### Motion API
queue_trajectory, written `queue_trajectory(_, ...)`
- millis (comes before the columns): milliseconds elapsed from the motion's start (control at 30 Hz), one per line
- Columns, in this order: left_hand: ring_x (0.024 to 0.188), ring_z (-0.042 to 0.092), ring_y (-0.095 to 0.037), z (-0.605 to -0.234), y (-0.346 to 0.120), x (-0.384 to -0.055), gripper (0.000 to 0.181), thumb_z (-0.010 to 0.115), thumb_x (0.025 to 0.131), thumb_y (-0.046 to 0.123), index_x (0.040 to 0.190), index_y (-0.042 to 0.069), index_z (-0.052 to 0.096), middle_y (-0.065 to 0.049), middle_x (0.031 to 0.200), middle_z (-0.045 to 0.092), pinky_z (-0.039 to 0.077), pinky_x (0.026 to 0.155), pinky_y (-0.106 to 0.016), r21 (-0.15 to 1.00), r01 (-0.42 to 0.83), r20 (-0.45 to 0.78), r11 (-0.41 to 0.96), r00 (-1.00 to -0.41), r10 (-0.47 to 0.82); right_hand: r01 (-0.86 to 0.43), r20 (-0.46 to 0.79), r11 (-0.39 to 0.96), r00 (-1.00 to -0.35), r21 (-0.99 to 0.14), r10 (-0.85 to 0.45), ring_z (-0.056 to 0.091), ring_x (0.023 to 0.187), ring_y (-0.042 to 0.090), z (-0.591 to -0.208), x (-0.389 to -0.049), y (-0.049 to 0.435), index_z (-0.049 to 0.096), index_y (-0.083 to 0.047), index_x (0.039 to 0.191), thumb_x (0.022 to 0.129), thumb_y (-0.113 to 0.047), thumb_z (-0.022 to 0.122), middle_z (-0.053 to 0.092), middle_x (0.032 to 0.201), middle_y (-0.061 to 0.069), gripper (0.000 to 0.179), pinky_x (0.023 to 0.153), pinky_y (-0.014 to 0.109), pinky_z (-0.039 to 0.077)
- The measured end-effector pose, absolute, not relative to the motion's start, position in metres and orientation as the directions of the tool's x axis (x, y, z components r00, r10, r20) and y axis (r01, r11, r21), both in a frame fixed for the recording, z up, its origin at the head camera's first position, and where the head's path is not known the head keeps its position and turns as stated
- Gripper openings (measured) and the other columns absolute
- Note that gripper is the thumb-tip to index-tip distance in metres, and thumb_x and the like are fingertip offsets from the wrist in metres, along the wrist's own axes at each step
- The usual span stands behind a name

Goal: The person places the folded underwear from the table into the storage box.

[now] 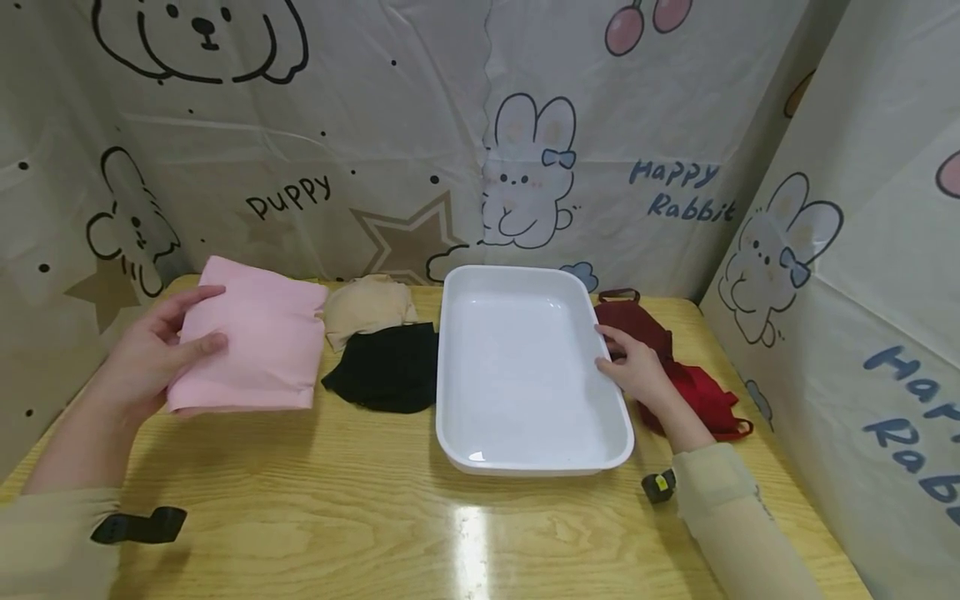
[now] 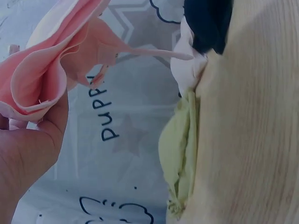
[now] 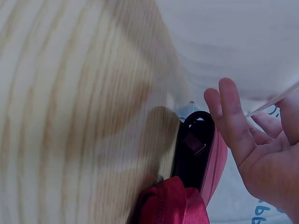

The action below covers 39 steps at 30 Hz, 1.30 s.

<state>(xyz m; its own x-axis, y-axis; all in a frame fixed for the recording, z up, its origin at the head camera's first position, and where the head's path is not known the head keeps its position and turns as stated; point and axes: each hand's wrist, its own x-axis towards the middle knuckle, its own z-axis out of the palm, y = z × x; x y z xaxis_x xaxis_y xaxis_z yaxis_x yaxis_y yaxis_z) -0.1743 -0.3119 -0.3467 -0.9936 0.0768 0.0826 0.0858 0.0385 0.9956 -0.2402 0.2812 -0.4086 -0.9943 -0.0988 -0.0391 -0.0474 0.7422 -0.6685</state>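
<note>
My left hand (image 1: 153,354) holds a folded pink garment (image 1: 258,337) up over the left of the table, thumb on the near face. Its rolled layers (image 2: 44,77) and a thin strap (image 2: 159,52) show in the left wrist view. A white rectangular basin (image 1: 525,375) stands mid-table, its inside bare. My right hand (image 1: 637,367) grips the basin's right rim; in the right wrist view its fingers (image 3: 231,112) lie against the outer wall.
Behind the pink garment lie a beige garment (image 1: 371,304), a black one (image 1: 386,367) and a yellow-green one (image 2: 177,149). Right of the basin are a maroon bra (image 1: 637,323) and a bright red one (image 1: 693,396). Printed curtains (image 1: 300,133) enclose the wooden table (image 1: 322,508).
</note>
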Motion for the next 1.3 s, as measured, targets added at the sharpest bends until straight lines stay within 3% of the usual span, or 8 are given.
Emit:
queue_trajectory(267,0.084,0.056,-0.006,-0.334,-0.295,-0.171,0.055,0.061,0.088,-0.001,0.136,0.022,0.05,0.006,0.12,0.042,0.056,0.063,-0.021,0.996,0.084,0.085,-0.026,-0.995,0.049,-0.044,-0.027,0.738,-0.996,-0.674,-0.084,0.061,0.098,0.034,-0.41,-0.24,0.281,0.037,-0.011,0.145,0.09,-0.016,0.063,0.054,0.128,0.024,0.061,0.083,0.043,0.054)
queue_trajectory(433,0.08,0.058,-0.008,-0.324,-0.277,-0.167,0.053,0.062,0.087,-0.001,0.135,0.019,0.05,-0.002,0.113,0.041,0.056,0.061,-0.022,0.992,0.096,0.096,-0.087,-0.995,-0.002,-0.028,-0.028,0.731,-0.998,-0.682,-0.065,0.061,0.098,0.033,-0.411,-0.239,0.28,0.038,-0.013,0.144,0.089,-0.016,0.064,0.055,0.127,0.023,0.061,0.082,0.042,0.055)
queue_trajectory(667,0.081,0.06,-0.01,-0.307,-0.252,-0.164,0.053,0.064,0.086,0.0,0.134,0.017,0.051,-0.005,0.106,0.042,0.056,0.062,-0.022,0.976,0.146,0.14,-0.161,-0.989,-0.049,-0.036,-0.03,0.732,-0.997,-0.68,-0.078,0.06,0.1,0.034,-0.411,-0.238,0.281,0.037,-0.012,0.145,0.09,-0.016,0.063,0.054,0.127,0.025,0.062,0.084,0.043,0.054)
queue_trajectory(1000,0.081,0.062,-0.011,-0.29,-0.218,-0.162,0.053,0.066,0.086,0.002,0.134,0.017,0.051,-0.006,0.108,0.043,0.057,0.063,-0.025,0.945,0.144,0.139,-0.295,-0.99,-0.038,-0.034,-0.028,0.735,-0.997,-0.677,-0.073,0.059,0.101,0.034,-0.411,-0.238,0.279,0.037,-0.012,0.145,0.09,-0.015,0.062,0.054,0.127,0.025,0.061,0.086,0.043,0.053)
queue_trajectory(1300,0.086,0.06,-0.015,-0.287,-0.192,-0.168,0.051,0.064,0.084,-0.005,0.13,0.015,0.055,-0.008,0.108,0.043,0.058,0.066,-0.027,0.899,0.189,0.212,-0.395,-0.977,0.014,-0.038,-0.019,0.739,-0.997,-0.672,-0.068,0.06,0.096,0.032,-0.412,-0.238,0.279,0.038,-0.011,0.145,0.09,-0.015,0.061,0.056,0.125,0.024,0.06,0.084,0.043,0.054)
